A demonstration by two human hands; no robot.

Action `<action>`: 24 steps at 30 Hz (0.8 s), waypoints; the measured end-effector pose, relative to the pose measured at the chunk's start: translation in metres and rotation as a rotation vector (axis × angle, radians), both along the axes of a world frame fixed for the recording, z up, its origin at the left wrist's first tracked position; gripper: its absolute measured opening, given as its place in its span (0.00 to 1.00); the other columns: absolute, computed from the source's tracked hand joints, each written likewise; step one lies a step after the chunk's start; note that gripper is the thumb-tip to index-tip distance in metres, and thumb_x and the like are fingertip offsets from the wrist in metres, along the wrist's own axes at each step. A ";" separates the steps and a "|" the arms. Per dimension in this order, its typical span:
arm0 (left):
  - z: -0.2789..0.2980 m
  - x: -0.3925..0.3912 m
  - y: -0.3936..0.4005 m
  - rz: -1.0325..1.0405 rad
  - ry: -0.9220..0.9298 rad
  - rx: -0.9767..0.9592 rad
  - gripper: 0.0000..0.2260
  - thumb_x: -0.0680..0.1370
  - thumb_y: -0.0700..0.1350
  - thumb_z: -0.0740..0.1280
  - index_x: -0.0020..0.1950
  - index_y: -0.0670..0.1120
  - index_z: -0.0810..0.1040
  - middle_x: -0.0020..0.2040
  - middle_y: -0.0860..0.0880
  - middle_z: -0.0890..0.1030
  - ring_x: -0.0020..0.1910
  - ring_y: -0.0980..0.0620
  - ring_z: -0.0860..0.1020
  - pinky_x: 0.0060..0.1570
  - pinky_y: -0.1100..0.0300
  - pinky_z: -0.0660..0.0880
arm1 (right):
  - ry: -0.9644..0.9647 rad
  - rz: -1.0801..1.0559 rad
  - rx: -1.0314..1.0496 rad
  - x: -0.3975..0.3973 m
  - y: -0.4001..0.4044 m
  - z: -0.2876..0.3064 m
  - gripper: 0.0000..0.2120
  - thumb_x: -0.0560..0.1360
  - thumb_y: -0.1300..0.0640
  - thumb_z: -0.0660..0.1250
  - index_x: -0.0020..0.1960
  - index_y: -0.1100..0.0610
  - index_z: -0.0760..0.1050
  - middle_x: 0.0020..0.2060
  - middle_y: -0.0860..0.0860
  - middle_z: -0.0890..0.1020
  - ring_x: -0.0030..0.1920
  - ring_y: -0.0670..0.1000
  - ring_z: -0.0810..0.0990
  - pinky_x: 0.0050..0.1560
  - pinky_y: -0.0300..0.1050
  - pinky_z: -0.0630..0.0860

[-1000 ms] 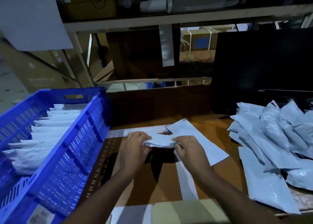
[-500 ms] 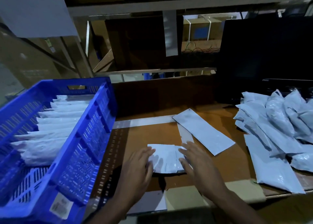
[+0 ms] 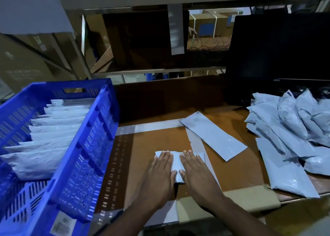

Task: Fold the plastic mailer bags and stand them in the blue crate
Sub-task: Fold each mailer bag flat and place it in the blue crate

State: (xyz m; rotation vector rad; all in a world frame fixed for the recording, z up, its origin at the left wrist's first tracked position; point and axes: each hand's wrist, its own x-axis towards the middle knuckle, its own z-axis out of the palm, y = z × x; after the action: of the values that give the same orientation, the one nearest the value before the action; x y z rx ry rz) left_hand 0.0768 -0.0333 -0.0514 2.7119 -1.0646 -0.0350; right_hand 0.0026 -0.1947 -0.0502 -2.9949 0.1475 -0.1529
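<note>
Folded mailer bag (image 3: 176,162): flat on the cardboard worktop (image 3: 151,143), beside the blue crate (image 3: 92,146). Left hand (image 3: 161,171) and right hand (image 3: 193,171): fingers straight, pressing it. Risk: slick plastic likely springs open on release, spoiling the fold.

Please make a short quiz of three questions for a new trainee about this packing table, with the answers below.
1. True or false: both hands lie flat on the folded mailer on the table.
2. Where is the pile of unfolded mailers? A) inside the blue crate B) on the person's right side of the table C) on the shelf above
3. How do the mailers in the crate sit?

Key:
1. True: the left hand and the right hand press it with straight fingers.
2. B.
3. On edge, in a row, one behind another.
</note>
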 end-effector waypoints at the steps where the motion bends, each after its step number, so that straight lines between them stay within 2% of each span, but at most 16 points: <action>1: 0.000 -0.002 0.001 -0.012 -0.015 0.005 0.39 0.78 0.62 0.25 0.83 0.47 0.51 0.83 0.50 0.50 0.82 0.56 0.45 0.80 0.53 0.43 | 0.011 0.005 0.002 -0.002 0.001 0.000 0.28 0.85 0.46 0.43 0.76 0.58 0.68 0.75 0.54 0.69 0.77 0.52 0.62 0.74 0.50 0.51; 3: 0.001 -0.003 0.001 -0.009 -0.026 -0.001 0.38 0.80 0.61 0.27 0.83 0.47 0.54 0.83 0.49 0.53 0.82 0.55 0.47 0.80 0.52 0.45 | 0.021 0.001 0.005 -0.003 0.002 0.000 0.28 0.86 0.46 0.43 0.75 0.58 0.69 0.74 0.55 0.70 0.76 0.54 0.65 0.75 0.51 0.51; 6: 0.002 0.000 0.001 -0.027 -0.007 0.028 0.42 0.76 0.62 0.22 0.83 0.47 0.50 0.83 0.49 0.49 0.82 0.54 0.45 0.80 0.53 0.41 | 0.046 -0.011 0.012 0.002 0.001 0.003 0.27 0.85 0.47 0.46 0.72 0.59 0.73 0.71 0.55 0.74 0.73 0.54 0.70 0.77 0.48 0.46; 9: -0.002 -0.002 0.001 -0.016 -0.004 0.020 0.38 0.79 0.61 0.26 0.83 0.46 0.53 0.83 0.49 0.52 0.82 0.54 0.47 0.80 0.51 0.46 | 0.066 0.002 0.070 -0.003 0.003 -0.001 0.29 0.86 0.45 0.42 0.74 0.58 0.71 0.73 0.54 0.72 0.75 0.53 0.67 0.74 0.50 0.52; 12: -0.005 0.001 0.000 0.003 0.029 0.027 0.39 0.78 0.62 0.25 0.84 0.47 0.51 0.83 0.50 0.50 0.82 0.55 0.46 0.80 0.52 0.47 | 0.056 -0.003 0.070 0.002 0.002 -0.002 0.28 0.85 0.43 0.44 0.75 0.56 0.69 0.75 0.52 0.68 0.75 0.52 0.66 0.77 0.48 0.51; 14: -0.004 0.004 -0.001 -0.003 0.036 0.018 0.39 0.78 0.62 0.26 0.84 0.48 0.50 0.83 0.50 0.49 0.82 0.55 0.46 0.80 0.53 0.47 | 0.069 0.001 0.100 0.004 0.000 0.006 0.30 0.83 0.40 0.41 0.80 0.52 0.60 0.78 0.47 0.57 0.79 0.48 0.58 0.80 0.45 0.43; 16: -0.004 0.002 0.000 -0.013 0.023 0.008 0.37 0.80 0.61 0.28 0.83 0.47 0.52 0.83 0.49 0.52 0.82 0.55 0.49 0.80 0.53 0.49 | 0.058 0.006 0.164 0.000 -0.003 0.004 0.32 0.80 0.38 0.36 0.82 0.46 0.47 0.78 0.40 0.44 0.80 0.42 0.43 0.75 0.40 0.33; 18: -0.004 -0.002 0.004 -0.015 0.040 0.007 0.38 0.80 0.62 0.28 0.83 0.47 0.53 0.83 0.50 0.52 0.82 0.55 0.48 0.80 0.53 0.50 | 0.051 0.001 0.172 -0.002 -0.002 0.001 0.29 0.82 0.38 0.38 0.82 0.44 0.43 0.78 0.38 0.41 0.78 0.39 0.37 0.72 0.38 0.28; 22: 0.001 0.002 0.002 0.009 0.046 0.007 0.34 0.81 0.61 0.33 0.84 0.49 0.50 0.84 0.52 0.50 0.81 0.57 0.47 0.80 0.55 0.49 | 0.073 0.002 0.205 0.003 -0.005 0.000 0.27 0.85 0.40 0.45 0.82 0.44 0.45 0.78 0.38 0.41 0.75 0.37 0.34 0.73 0.38 0.28; 24: 0.005 0.003 0.002 0.003 0.065 0.016 0.32 0.82 0.60 0.36 0.84 0.50 0.50 0.84 0.53 0.50 0.81 0.58 0.46 0.80 0.55 0.49 | 0.119 0.011 0.333 0.002 -0.009 0.001 0.29 0.83 0.37 0.46 0.82 0.42 0.46 0.78 0.36 0.41 0.77 0.38 0.37 0.79 0.45 0.37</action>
State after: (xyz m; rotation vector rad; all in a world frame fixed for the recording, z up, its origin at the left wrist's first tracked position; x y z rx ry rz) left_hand 0.0793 -0.0315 -0.0461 2.7073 -1.0459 -0.1305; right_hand 0.0044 -0.2038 -0.0490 -2.6711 0.1528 0.0471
